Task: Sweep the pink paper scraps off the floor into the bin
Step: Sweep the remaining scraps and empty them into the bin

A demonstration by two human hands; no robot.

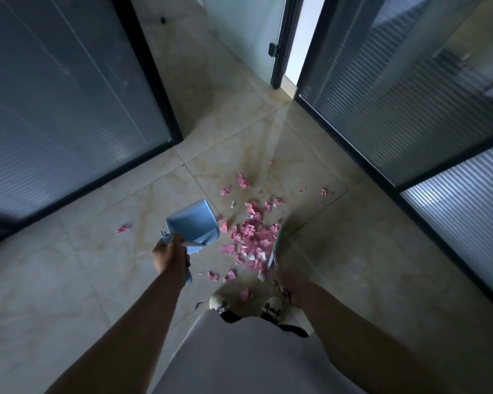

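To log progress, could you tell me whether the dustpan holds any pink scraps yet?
No, the blue dustpan looks empty; the pink scraps lie on the floor.

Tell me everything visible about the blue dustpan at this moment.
The dustpan is light blue and looks like plastic, with a flat scoop, raised side walls and a row of comb teeth on one edge. Its scoop looks empty. The left hand grips its handle, holding it tilted, seemingly above the tiled floor, its open mouth pointing away from the person. It sits just left of the main pile of pink paper scraps; whether it touches any is unclear.
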